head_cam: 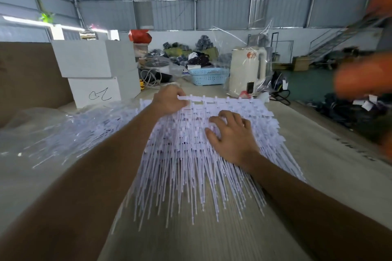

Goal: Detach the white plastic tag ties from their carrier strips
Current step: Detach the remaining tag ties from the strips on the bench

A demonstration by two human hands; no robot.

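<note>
1. A thick stack of white tag ties lies on the table, still joined to their strips, long tails fanning toward the person.
2. The top strip runs across the far edge of the stack, and the left hand pinches its left end, fingers curled round it.
3. The right hand sits on the stack just nearer than that strip, fingers bent and spread, tips pressing down into the ties; it grasps nothing that can be made out.
4. Left of the stack, a clear plastic bag lies crumpled with more ties inside.
5. Beyond the stack's far left corner stand white boxes, one with a scribble on it.
6. Straight behind the stack: a blue basket and a cream kettle under clear wrap.
7. Far right of the stack, a blurred orange sleeve crosses the view.
</note>
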